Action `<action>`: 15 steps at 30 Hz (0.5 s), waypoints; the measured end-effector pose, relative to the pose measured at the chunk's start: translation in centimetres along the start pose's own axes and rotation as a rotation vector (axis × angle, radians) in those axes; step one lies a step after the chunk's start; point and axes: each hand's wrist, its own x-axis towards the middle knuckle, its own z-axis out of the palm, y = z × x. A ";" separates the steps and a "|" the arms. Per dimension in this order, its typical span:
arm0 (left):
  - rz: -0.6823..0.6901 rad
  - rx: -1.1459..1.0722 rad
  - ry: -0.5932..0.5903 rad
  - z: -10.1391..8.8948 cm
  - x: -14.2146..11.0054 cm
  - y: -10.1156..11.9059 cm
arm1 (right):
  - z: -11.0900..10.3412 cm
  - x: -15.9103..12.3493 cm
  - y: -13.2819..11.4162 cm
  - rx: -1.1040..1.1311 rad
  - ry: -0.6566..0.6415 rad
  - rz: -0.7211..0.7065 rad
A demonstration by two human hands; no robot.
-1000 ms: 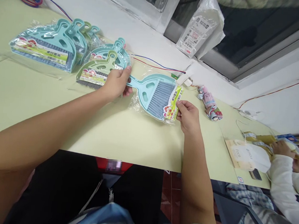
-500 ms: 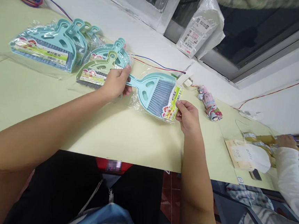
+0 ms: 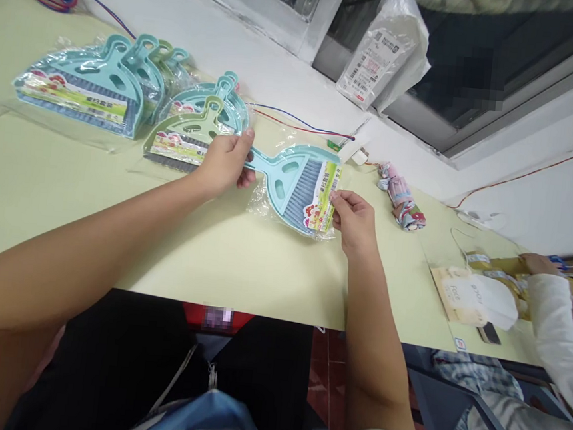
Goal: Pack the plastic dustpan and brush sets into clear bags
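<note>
A light blue brush and dustpan set (image 3: 294, 182) in a clear plastic bag lies just above the pale green table (image 3: 242, 258), held at both ends. My left hand (image 3: 225, 164) is closed round its handle. My right hand (image 3: 351, 217) pinches the bag's edge at the green printed label (image 3: 324, 198). To the left lie more bagged sets: a green one (image 3: 183, 138) right beside my left hand, and a stack of blue ones (image 3: 87, 87) farther left.
A folded pink patterned cloth (image 3: 401, 199) lies right of the set. Red and blue wires (image 3: 299, 124) run along the wall. A bagged parcel (image 3: 384, 49) leans on the window sill. At the far right another person's sleeve (image 3: 553, 318) reaches over packets and a white mask (image 3: 489, 303).
The held set has shifted a little to the left and tilted, with both hands moving along with it. The other person's hand at the right has drawn back slightly.
</note>
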 end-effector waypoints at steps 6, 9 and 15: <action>0.028 -0.012 -0.005 0.3 -0.1 -0.2 | 0.6 -0.2 0.2 -0.009 0.072 0.027; 0.032 -0.019 0.003 0.5 -0.1 -0.3 | 0.7 -0.2 0.1 -0.015 0.097 0.036; 0.034 -0.056 0.001 0.7 -0.2 -0.3 | 0.9 -0.3 0.0 0.021 0.099 0.060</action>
